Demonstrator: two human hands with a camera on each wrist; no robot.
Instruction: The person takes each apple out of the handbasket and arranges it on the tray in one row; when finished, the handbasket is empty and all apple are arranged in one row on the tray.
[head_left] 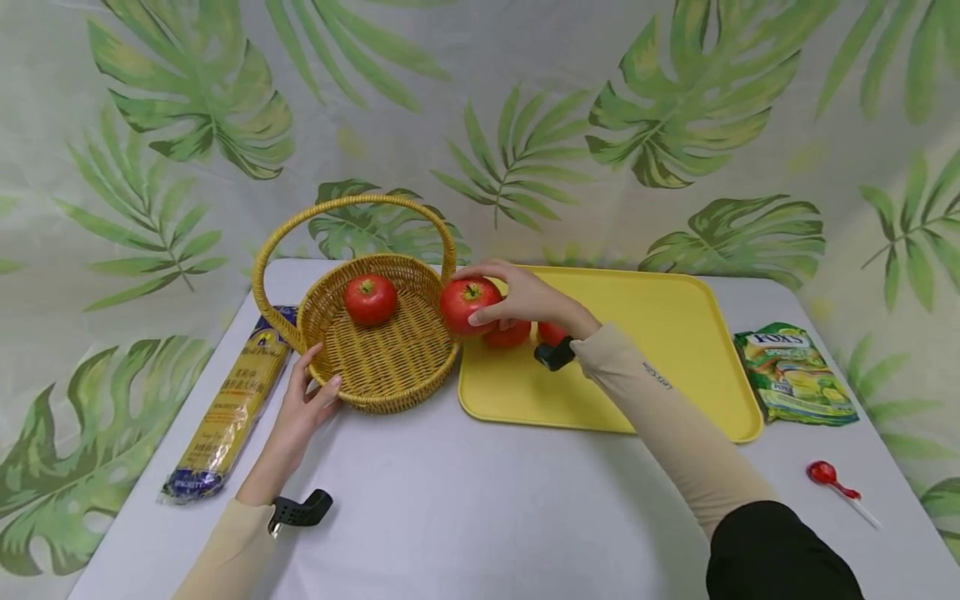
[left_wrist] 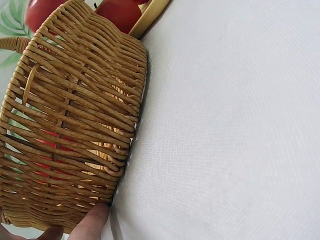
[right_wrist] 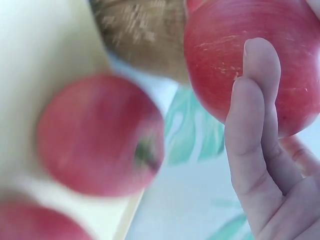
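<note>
My right hand grips a red apple between thumb and fingers, above the gap where the wicker basket meets the yellow tray. In the right wrist view, the fingers curve along the side of the held apple. Another red apple lies inside the basket toward its back left. Two more apples sit on the tray, one partly behind the held apple and one partly behind my wrist. My left hand rests against the basket's front left wall, fingers spread, a fingertip low on the weave.
The yellow tray lies right of the basket. A spaghetti pack lies left of it, partly under the tall basket handle. At the right are a green Fox's candy bag and a red lollipop. A leaf-patterned cloth hangs behind.
</note>
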